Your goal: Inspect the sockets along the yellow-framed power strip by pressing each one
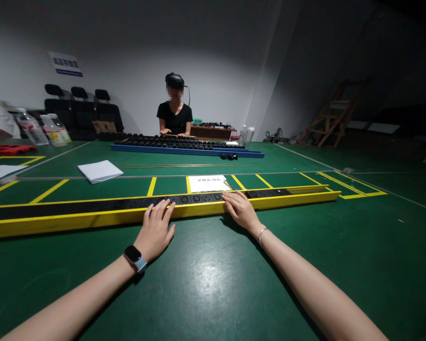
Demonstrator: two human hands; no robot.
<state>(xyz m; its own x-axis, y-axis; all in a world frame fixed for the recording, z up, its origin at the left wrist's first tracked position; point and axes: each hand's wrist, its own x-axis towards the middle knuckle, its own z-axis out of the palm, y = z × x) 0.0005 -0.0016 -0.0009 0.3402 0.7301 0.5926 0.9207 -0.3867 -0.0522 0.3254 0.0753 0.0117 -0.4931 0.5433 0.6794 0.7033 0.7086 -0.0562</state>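
Note:
A long yellow channel (102, 219) lies across the green table in front of me. Black socket modules (196, 199) sit in a row inside it, and towards the right end its trough shows bare yellow. My left hand (156, 229) rests with fingers spread over the channel's near wall, fingertips at the modules. Further right, my right hand (242, 212) lies over the same wall with its fingers stretched out, touching the channel's upper edge and the modules. Neither hand is wrapped round anything.
Behind the channel are a paper label (208, 183) and a folded white sheet (99, 171). Farther back lie blue channels (184, 150) with black modules, where a co-worker (175, 116) sits. Bottles (55, 130) stand at the left, near red parts (10, 149).

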